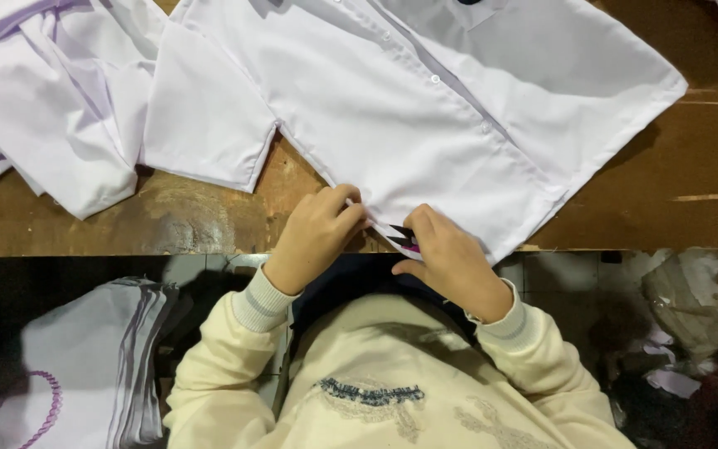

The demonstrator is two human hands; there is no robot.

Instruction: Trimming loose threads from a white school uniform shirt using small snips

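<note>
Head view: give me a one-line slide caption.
Left hand pinches the hem of a white buttoned shirt on a wooden table while right hand holds small dark snips at it.

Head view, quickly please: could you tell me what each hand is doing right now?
Left hand: closed, pinching the hem of the white shirt.
Right hand: closed on a small dark and pink tool at the hem.

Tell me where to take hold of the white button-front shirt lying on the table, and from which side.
Probably best at the bottom hem corner of the white shirt, approached from the near table edge. That corner points toward the person and reaches the edge, where the left hand already pinches it and the right hand is beside it; the rest lies spread flat.
</note>
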